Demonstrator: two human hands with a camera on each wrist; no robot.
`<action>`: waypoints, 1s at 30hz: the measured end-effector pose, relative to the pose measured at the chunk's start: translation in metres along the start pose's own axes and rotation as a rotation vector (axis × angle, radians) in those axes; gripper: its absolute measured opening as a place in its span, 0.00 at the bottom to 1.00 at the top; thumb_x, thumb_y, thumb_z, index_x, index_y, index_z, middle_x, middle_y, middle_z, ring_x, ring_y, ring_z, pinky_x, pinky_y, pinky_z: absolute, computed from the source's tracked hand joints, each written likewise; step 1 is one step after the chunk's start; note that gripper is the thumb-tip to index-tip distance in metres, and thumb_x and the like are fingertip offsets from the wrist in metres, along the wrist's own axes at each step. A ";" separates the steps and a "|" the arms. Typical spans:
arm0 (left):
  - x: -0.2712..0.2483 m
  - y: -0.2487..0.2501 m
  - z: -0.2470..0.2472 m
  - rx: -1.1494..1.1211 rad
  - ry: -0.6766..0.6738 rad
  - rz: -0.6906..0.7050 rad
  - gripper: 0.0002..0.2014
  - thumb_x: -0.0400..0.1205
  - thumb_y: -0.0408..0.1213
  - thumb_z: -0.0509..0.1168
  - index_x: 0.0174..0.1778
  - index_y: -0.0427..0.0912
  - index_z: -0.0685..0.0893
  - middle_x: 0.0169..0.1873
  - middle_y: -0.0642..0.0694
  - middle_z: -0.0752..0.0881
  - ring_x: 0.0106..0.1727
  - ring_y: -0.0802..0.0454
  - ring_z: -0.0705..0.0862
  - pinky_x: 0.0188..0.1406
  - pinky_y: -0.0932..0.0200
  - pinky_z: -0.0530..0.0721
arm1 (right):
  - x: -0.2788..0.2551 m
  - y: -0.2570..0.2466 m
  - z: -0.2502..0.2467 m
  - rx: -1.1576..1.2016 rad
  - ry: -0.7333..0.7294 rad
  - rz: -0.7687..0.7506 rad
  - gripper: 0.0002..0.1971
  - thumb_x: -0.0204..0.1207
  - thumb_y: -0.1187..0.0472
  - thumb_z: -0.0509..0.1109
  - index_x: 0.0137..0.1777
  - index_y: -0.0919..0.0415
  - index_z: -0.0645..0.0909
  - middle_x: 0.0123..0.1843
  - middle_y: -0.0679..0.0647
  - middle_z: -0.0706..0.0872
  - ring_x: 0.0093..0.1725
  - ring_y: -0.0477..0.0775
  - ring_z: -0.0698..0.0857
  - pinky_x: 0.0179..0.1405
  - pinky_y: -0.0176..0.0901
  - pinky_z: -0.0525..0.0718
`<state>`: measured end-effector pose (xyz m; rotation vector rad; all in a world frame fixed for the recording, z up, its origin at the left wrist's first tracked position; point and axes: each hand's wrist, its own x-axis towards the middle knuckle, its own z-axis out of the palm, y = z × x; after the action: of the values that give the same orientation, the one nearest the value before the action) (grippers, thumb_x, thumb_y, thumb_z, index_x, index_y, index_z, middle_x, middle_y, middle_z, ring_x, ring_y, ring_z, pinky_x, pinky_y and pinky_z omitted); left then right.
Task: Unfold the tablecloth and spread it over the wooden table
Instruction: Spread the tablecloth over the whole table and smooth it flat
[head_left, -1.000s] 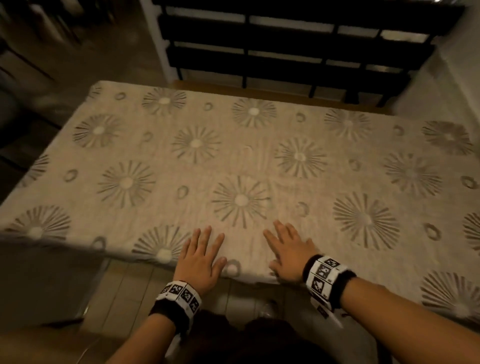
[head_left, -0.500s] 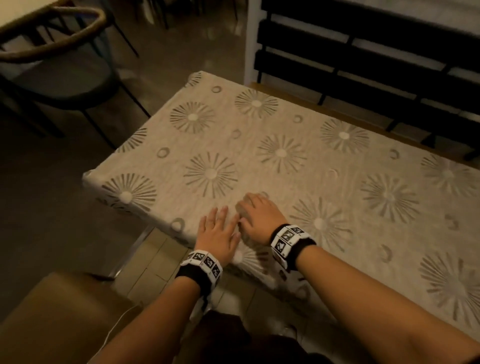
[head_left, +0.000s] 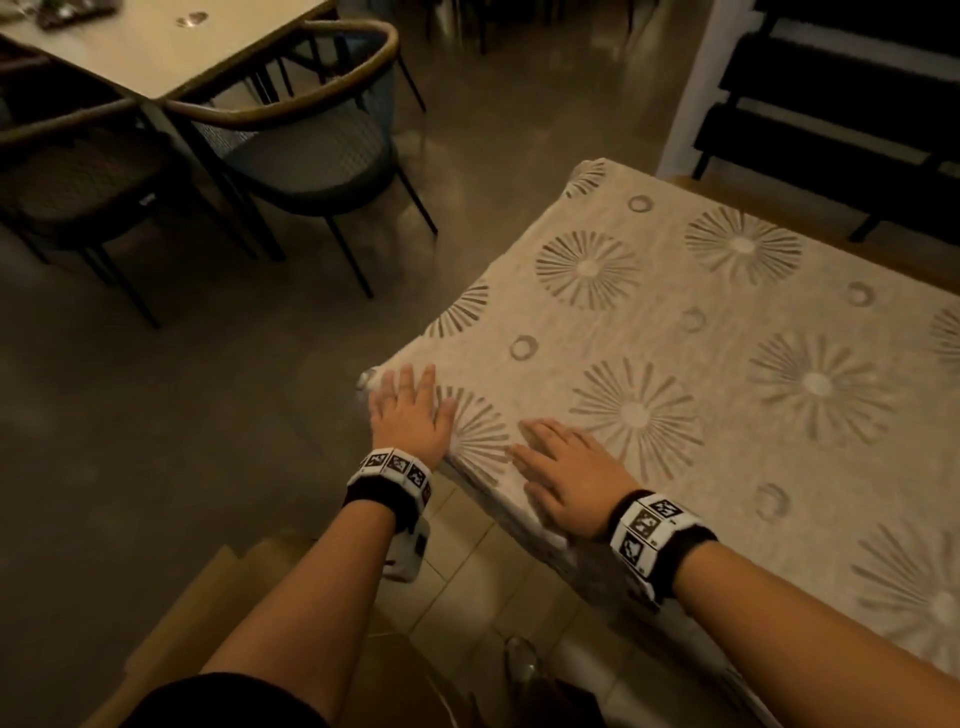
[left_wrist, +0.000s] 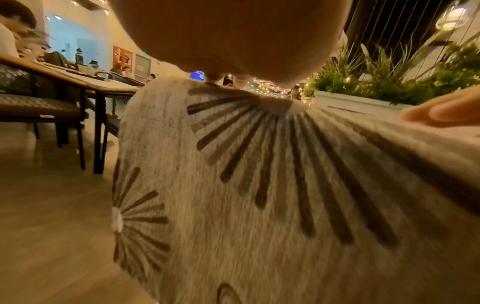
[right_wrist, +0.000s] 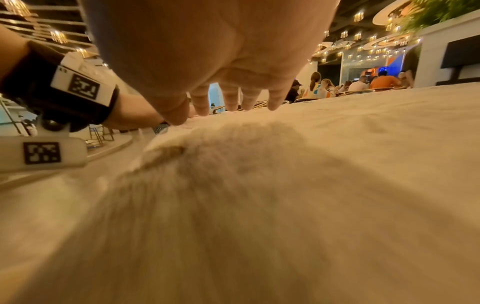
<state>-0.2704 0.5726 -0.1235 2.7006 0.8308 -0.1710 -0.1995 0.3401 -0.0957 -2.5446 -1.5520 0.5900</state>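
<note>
A beige tablecloth with grey starburst and ring prints lies spread flat over the table and hangs over its near edge. My left hand lies flat with straight fingers on the cloth at the near left corner. My right hand rests flat just to its right, fingers pointing left along the near edge. In the left wrist view the cloth drapes down over the corner below my palm. The right wrist view shows my fingers spread on the cloth. A strip of bare wood shows at the table's far edge.
A dark chair with a curved wooden back stands on the floor to the left, beside another table. A dark slatted bench runs behind the covered table. A brown box sits low beside my left arm.
Both hands have slid left along the near edge, from the middle of the table to its left corner. My view has turned left with them.
</note>
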 end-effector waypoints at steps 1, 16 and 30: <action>0.008 -0.004 -0.002 -0.022 -0.009 0.032 0.31 0.85 0.58 0.43 0.83 0.52 0.53 0.84 0.42 0.51 0.84 0.41 0.46 0.80 0.41 0.41 | 0.011 -0.004 -0.003 0.010 -0.016 0.004 0.29 0.80 0.45 0.48 0.83 0.46 0.56 0.87 0.55 0.51 0.85 0.58 0.52 0.81 0.61 0.53; 0.082 -0.079 -0.035 -0.692 -0.240 -0.527 0.17 0.85 0.49 0.59 0.57 0.41 0.84 0.64 0.35 0.82 0.63 0.38 0.80 0.69 0.45 0.74 | 0.028 -0.009 -0.010 -0.029 -0.010 0.011 0.31 0.73 0.45 0.59 0.77 0.49 0.63 0.82 0.57 0.63 0.78 0.61 0.64 0.72 0.69 0.63; 0.112 -0.010 -0.064 -0.218 -0.107 -0.144 0.16 0.81 0.39 0.61 0.64 0.44 0.80 0.58 0.43 0.84 0.57 0.43 0.83 0.58 0.50 0.80 | 0.033 0.004 -0.020 0.044 -0.011 -0.048 0.24 0.77 0.52 0.60 0.74 0.54 0.72 0.77 0.59 0.71 0.72 0.63 0.72 0.66 0.61 0.74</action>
<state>-0.1822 0.6610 -0.0881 2.4087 0.9532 -0.2409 -0.1752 0.3694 -0.0870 -2.4693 -1.5812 0.6260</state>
